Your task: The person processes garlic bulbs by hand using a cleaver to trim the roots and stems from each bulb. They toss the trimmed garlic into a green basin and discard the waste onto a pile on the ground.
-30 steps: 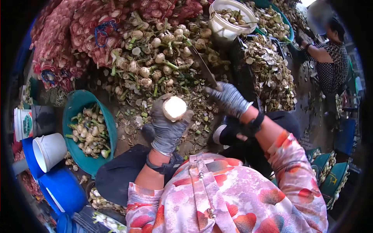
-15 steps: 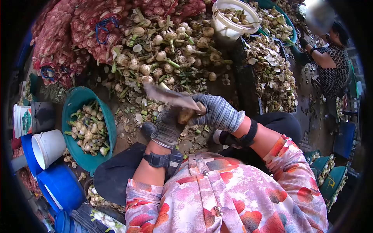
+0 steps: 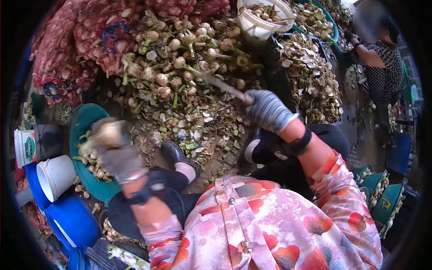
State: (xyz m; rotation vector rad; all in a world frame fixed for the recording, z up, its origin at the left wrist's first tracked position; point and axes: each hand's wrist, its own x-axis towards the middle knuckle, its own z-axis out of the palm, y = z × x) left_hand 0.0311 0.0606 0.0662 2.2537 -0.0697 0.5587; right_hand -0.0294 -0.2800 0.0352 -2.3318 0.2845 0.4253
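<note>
My right hand [image 3: 270,110], in a grey striped glove, is closed round the handle of a knife [image 3: 220,84]. Its blade points left, over the garlic pile [image 3: 175,74]. Over the green basin [image 3: 83,168] is my left hand [image 3: 119,159], gloved in grey and smeared by motion. A pale garlic bulb [image 3: 109,133], also blurred, shows at its fingers. Inside the basin lie several trimmed garlic bulbs [image 3: 96,168], partly hidden behind this hand.
Red mesh sacks [image 3: 101,38] stand beyond the pile. Peelings fill a dark crate [image 3: 310,76] on the right, near a white bucket [image 3: 263,22]. Blue tubs [image 3: 74,220] and a white bucket [image 3: 56,177] are at left. A co-worker [image 3: 380,63] is at the upper right.
My left hand has swung left from the knife to above the green basin, carrying the bulb. My right hand has moved slightly right and up with the knife.
</note>
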